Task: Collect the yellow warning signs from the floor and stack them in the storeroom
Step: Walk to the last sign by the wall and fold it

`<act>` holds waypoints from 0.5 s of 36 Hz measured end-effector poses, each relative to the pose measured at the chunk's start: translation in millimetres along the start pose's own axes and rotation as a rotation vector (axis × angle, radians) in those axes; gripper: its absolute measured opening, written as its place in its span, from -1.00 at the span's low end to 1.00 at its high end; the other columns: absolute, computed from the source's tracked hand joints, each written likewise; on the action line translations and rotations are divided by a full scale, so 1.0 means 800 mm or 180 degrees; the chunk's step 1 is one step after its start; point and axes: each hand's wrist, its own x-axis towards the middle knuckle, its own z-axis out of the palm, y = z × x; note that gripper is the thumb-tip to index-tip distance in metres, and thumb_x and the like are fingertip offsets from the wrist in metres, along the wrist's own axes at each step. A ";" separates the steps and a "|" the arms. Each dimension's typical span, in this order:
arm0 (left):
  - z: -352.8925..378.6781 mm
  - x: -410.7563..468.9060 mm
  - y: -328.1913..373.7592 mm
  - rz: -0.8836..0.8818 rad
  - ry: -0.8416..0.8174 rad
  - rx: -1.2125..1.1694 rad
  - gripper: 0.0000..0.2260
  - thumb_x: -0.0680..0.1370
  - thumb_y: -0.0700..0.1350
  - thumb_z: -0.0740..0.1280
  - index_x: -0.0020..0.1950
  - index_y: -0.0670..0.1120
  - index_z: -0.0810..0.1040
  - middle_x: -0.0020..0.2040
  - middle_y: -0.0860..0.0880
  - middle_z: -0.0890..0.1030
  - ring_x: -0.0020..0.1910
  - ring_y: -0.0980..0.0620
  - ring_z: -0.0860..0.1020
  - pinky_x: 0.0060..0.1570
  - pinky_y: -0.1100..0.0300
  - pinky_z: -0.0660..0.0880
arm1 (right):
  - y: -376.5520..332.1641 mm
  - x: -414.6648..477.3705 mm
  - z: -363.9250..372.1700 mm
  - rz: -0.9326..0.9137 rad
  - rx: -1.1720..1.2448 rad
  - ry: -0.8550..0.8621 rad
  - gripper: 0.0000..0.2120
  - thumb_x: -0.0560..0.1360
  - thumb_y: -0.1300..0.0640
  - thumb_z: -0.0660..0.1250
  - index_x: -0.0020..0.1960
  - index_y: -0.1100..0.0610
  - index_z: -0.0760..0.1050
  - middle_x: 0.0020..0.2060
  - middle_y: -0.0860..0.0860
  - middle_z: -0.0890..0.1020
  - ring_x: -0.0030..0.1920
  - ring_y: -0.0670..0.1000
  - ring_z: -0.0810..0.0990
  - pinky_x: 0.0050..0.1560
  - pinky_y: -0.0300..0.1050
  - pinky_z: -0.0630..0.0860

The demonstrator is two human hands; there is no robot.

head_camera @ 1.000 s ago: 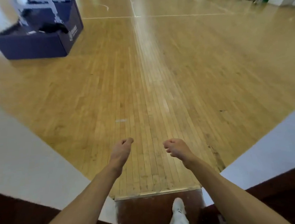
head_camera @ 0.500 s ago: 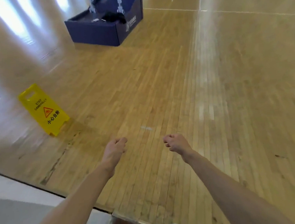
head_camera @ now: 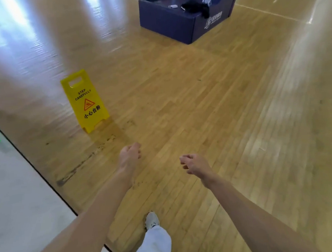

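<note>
Yellow warning sign [head_camera: 85,101] upright on floor [head_camera: 179,105], printed face toward camera, left hand [head_camera: 129,155] loosely curled, right hand [head_camera: 194,164] half-open, both empty

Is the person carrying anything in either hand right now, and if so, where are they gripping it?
Nothing is held. The left hand and right hand are both empty, fingers loosely curled. The yellow warning sign stands untouched on the floor ahead.

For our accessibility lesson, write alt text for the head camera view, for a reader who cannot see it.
A yellow plastic folding warning sign stands upright on a wooden gym floor, ahead and left of a person's two empty bare hands, left hand and right hand. A dark blue box-shaped base sits farther back.
</note>
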 end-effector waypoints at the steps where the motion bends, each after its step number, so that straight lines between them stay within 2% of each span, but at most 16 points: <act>1: -0.004 0.018 0.013 -0.0046 -0.0008 -0.0053 -0.71 0.57 0.07 0.20 0.17 -0.08 0.44 0.12 -0.09 0.53 0.16 -0.09 0.51 0.26 -0.06 0.40 | -0.016 0.018 0.003 0.0039 -0.0025 -0.0007 -0.84 0.56 -0.06 0.27 -0.01 0.02 0.50 0.02 0.02 0.61 0.12 0.08 0.59 0.26 0.12 0.50; 8: -0.048 0.125 0.100 0.0095 0.0310 -0.0187 -0.76 0.53 0.07 0.24 0.07 -0.06 0.48 0.08 -0.08 0.57 0.11 -0.07 0.54 0.28 -0.06 0.40 | -0.145 0.132 0.037 -0.0258 -0.0232 -0.0262 -0.72 0.57 -0.06 0.26 0.13 0.12 0.54 0.04 0.03 0.62 0.09 0.04 0.60 0.20 0.08 0.55; 12: -0.074 0.181 0.138 0.0172 0.0548 -0.0288 -0.69 0.53 0.08 0.23 0.14 -0.11 0.48 0.06 -0.08 0.58 0.09 -0.06 0.54 0.29 -0.06 0.40 | -0.209 0.198 0.057 -0.0429 -0.0320 -0.0484 -0.76 0.58 -0.04 0.25 0.09 0.11 0.54 0.03 0.04 0.63 0.09 0.06 0.61 0.16 0.05 0.54; 16: -0.097 0.239 0.167 0.0118 0.0730 -0.0356 -0.73 0.52 0.10 0.23 0.07 -0.06 0.49 0.01 -0.06 0.58 0.09 -0.08 0.54 0.29 -0.09 0.39 | -0.262 0.263 0.075 -0.0502 -0.0400 -0.0738 -0.75 0.58 -0.04 0.25 0.10 0.12 0.54 0.04 0.06 0.62 0.14 0.10 0.60 0.16 0.06 0.54; 18: -0.105 0.268 0.182 0.0107 0.0820 -0.0405 -0.72 0.53 0.10 0.23 0.10 -0.07 0.48 0.04 -0.06 0.57 0.05 -0.06 0.54 0.23 -0.02 0.41 | -0.286 0.295 0.083 -0.0557 -0.0447 -0.0822 -0.76 0.59 -0.03 0.24 0.09 0.11 0.52 0.07 0.10 0.62 0.15 0.12 0.59 0.17 0.07 0.54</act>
